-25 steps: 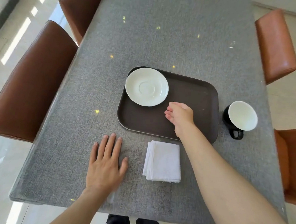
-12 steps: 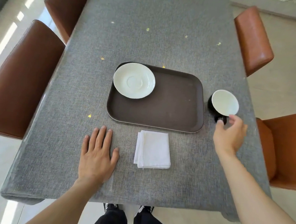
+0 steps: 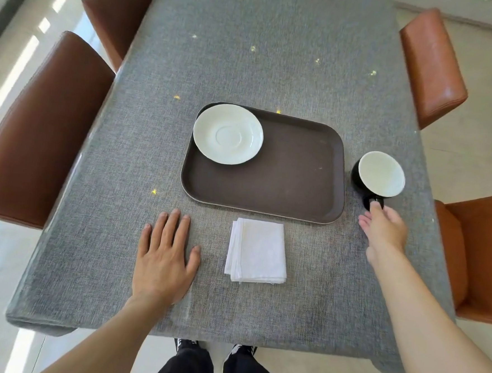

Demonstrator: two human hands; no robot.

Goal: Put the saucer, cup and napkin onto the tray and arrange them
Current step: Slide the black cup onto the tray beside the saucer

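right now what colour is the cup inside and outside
White inside, black outside and on the handle; the cup shows in the head view.

Grey table (image 3: 248,55): tray (image 3: 282,194), cup (image 3: 381,174), napkin (image 3: 257,251), left hand (image 3: 164,256).

Bare forearms, blk trousers (image 3: 185,368), blk/white shoes (image 3: 186,344)

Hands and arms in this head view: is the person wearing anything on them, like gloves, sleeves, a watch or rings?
Nothing shows on them. The left hand and the right hand are bare, with no gloves, rings or watch visible, and both forearms are uncovered as far as the frame's edge. No sleeve is in sight. Lower down, dark trousers and dark shoes with white trim appear.
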